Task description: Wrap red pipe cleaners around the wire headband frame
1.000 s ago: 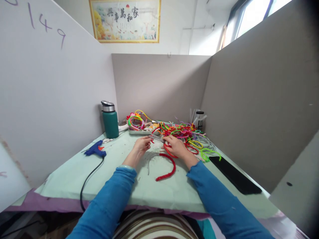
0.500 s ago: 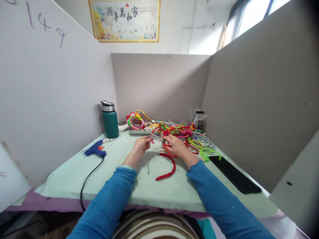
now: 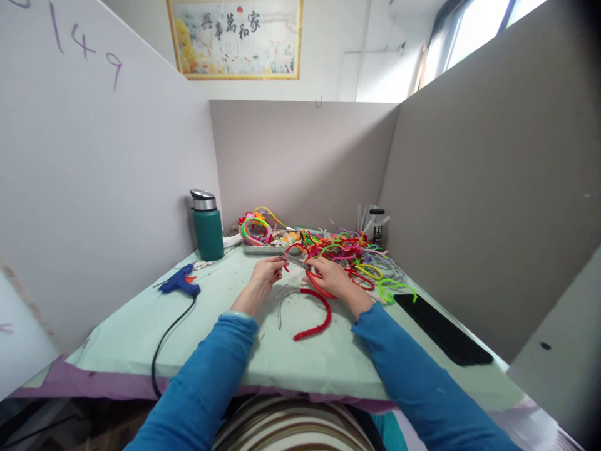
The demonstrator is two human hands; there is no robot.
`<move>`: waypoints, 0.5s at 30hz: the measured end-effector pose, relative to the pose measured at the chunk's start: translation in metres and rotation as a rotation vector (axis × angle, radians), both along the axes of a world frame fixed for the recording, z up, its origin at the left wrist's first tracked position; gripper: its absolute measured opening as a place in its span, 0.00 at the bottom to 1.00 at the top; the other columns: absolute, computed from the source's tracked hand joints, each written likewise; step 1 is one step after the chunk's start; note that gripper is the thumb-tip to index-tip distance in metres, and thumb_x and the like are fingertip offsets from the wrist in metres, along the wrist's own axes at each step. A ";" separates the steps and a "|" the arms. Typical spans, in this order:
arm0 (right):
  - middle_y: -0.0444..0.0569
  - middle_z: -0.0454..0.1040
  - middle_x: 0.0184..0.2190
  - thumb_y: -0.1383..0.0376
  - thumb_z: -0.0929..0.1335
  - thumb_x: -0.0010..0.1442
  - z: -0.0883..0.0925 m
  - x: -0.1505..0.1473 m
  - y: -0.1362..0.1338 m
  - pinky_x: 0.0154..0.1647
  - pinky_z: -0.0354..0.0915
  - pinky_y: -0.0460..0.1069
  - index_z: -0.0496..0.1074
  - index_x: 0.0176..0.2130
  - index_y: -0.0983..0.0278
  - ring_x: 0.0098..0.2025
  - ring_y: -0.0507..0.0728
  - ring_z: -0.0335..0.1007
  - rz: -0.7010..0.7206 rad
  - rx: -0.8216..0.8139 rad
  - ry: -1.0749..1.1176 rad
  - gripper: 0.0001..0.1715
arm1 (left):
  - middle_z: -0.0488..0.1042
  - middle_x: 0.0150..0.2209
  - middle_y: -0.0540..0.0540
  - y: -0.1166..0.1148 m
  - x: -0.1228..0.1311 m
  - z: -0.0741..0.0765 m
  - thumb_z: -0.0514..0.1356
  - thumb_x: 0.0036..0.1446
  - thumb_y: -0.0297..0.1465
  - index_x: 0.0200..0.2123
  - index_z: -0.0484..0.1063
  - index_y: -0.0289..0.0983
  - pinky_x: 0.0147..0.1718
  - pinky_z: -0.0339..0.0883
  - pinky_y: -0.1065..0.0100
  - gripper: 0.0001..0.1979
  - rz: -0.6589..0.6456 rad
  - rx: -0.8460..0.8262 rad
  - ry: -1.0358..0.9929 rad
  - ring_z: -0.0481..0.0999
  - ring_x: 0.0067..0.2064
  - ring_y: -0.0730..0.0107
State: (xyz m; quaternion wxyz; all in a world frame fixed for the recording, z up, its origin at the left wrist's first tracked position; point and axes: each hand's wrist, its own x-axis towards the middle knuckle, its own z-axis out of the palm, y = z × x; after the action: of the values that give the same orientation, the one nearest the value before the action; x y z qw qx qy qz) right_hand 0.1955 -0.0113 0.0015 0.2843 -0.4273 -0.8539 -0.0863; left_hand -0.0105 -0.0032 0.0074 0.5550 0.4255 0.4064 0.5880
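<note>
My right hand (image 3: pixel 330 277) is closed around a pair of scissors (image 3: pixel 297 261), whose blades point left toward my other hand. A thin red pipe cleaner (image 3: pixel 287 268) is pinched between the fingertips of my left hand (image 3: pixel 267 274), right at the scissor tips. More red pipe cleaner (image 3: pixel 320 289) loops below my right hand; whether it is the same piece I cannot tell. On the table nearer to me lies a headband (image 3: pixel 327 311), wrapped in fuzzy red along one part, with its thin grey band bare on the left.
A blue glue gun (image 3: pixel 181 280) with a black cord and a green bottle (image 3: pixel 207 232) stand left. Behind my hands are a metal tray (image 3: pixel 265 250) of trimmings and a heap of colourful pipe cleaners (image 3: pixel 345 244). A black phone-like slab (image 3: pixel 444 329) lies right. Grey panels enclose the table.
The scissor blades have come closer together at the red pipe cleaner. Both hands stay nearly where they were, and the headband has not moved.
</note>
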 end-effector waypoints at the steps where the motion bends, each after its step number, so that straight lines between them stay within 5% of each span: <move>1: 0.52 0.70 0.42 0.49 0.65 0.56 0.000 0.000 0.000 0.37 0.61 0.46 0.67 0.52 0.62 0.39 0.54 0.68 0.002 -0.004 -0.004 0.29 | 0.70 0.21 0.49 0.000 0.000 0.000 0.64 0.35 0.23 0.26 0.72 0.31 0.17 0.53 0.76 0.09 0.004 0.004 0.000 0.61 0.19 0.82; 15: 0.52 0.72 0.40 0.48 0.62 0.59 0.004 -0.005 -0.005 0.37 0.59 0.46 0.66 0.53 0.62 0.38 0.54 0.68 -0.021 -0.017 -0.091 0.29 | 0.69 0.21 0.49 0.000 0.001 0.001 0.63 0.36 0.23 0.26 0.72 0.31 0.17 0.52 0.75 0.08 0.034 -0.007 0.021 0.60 0.19 0.81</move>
State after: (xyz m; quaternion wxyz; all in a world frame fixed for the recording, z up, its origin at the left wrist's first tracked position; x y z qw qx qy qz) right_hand 0.1900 -0.0165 0.0055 0.2406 -0.4345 -0.8620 -0.1013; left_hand -0.0099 -0.0032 0.0087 0.5424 0.4225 0.4213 0.5915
